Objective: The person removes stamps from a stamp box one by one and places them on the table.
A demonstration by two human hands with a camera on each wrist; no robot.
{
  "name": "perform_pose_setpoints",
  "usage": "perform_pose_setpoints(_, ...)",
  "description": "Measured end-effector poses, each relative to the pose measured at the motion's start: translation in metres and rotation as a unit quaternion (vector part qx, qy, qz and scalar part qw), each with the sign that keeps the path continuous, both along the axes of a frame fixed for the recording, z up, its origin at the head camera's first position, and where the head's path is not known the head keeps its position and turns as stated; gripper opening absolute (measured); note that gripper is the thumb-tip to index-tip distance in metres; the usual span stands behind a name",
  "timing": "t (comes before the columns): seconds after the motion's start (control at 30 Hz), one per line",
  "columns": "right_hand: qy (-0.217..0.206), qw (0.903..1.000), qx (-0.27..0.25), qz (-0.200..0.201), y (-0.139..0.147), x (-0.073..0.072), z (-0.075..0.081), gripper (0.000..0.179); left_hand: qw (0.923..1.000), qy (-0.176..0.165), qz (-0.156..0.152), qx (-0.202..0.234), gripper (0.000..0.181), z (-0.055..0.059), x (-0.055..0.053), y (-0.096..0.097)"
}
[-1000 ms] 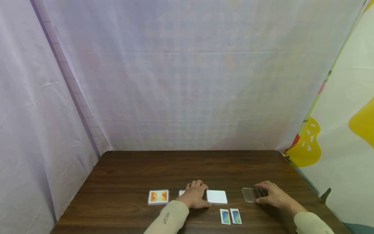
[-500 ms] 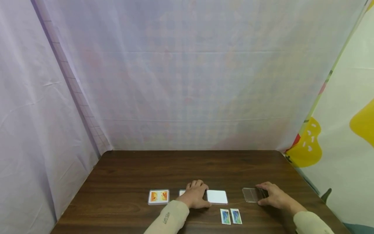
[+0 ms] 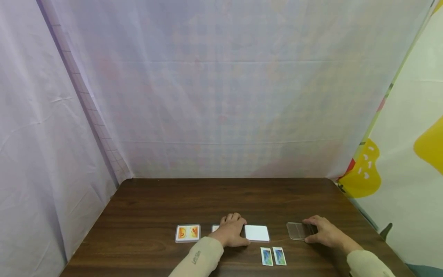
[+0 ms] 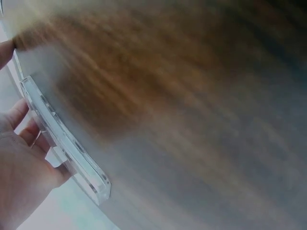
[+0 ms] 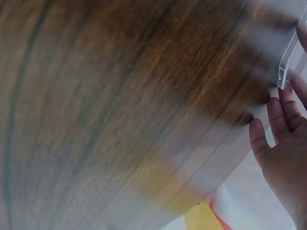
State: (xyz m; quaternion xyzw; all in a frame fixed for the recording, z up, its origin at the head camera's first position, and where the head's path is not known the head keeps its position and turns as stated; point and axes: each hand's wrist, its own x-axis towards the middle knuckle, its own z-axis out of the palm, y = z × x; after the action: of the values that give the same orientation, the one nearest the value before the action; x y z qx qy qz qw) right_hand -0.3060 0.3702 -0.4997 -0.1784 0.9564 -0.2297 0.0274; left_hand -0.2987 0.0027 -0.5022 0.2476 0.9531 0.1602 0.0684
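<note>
My left hand (image 3: 231, 232) lies across the left end of a flat clear plastic case with a white card (image 3: 257, 233) in it. Its thumb and index finger grip the case's near and far edges; the left wrist view shows the fingers along the side of a clear plastic case (image 4: 67, 141). My right hand (image 3: 323, 231) holds a bare, see-through plastic piece (image 3: 295, 231) by its right end, thumb at the near edge, index finger at the far one. In the right wrist view, fingertips are at the corner of this clear piece (image 5: 284, 72).
Two small blue-green picture cards (image 3: 272, 256) lie side by side in front, between the hands. At left is a clear case with an orange picture (image 3: 188, 232). Another case (image 3: 215, 227) is mostly hidden under my left hand. Curtains (image 3: 221, 96) enclose the brown table (image 3: 221, 196).
My right hand has shifted very slightly to the right at the clear piece. My left hand, the cases and the picture cards stay where they were.
</note>
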Motion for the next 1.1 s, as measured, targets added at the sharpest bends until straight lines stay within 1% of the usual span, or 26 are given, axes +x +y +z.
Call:
perform_pose_setpoints(0.17,0.006,1.0000,0.000,0.007,0.001,0.000,-0.002,0.059,0.9999,0.011,-0.005,-0.002,0.069,0.002,0.000,-0.001)
perform_pose_setpoints(0.33,0.013,0.9999,-0.008,-0.002,0.000,0.001,-0.001,0.057,0.9997,0.022,-0.006,0.004,0.071,0.007,0.000,-0.002)
perform_pose_setpoints(0.47,0.020,0.9994,-0.026,-0.008,-0.006,0.002,0.002,0.057,0.9998,0.017,-0.003,0.012,0.073,0.012,-0.001,-0.004)
perform_pose_setpoints(0.57,0.025,0.9988,-0.041,-0.003,-0.012,0.003,0.005,0.057,0.9997,0.007,-0.002,0.025,0.073,0.014,-0.002,-0.004)
perform_pose_setpoints(0.67,0.029,0.9981,-0.054,0.003,-0.020,0.006,0.008,0.057,0.9992,0.006,-0.004,0.039,0.073,0.015,-0.004,-0.003)
perform_pose_setpoints(0.9,0.042,0.9956,-0.080,0.025,-0.039,0.009,0.015,0.056,0.9982,0.032,-0.019,0.047,0.075,0.018,-0.005,0.000)
perform_pose_setpoints(1.1,0.053,0.9937,-0.084,0.052,-0.057,0.010,0.018,0.056,0.9975,0.033,-0.029,0.056,0.078,0.022,-0.004,0.006)
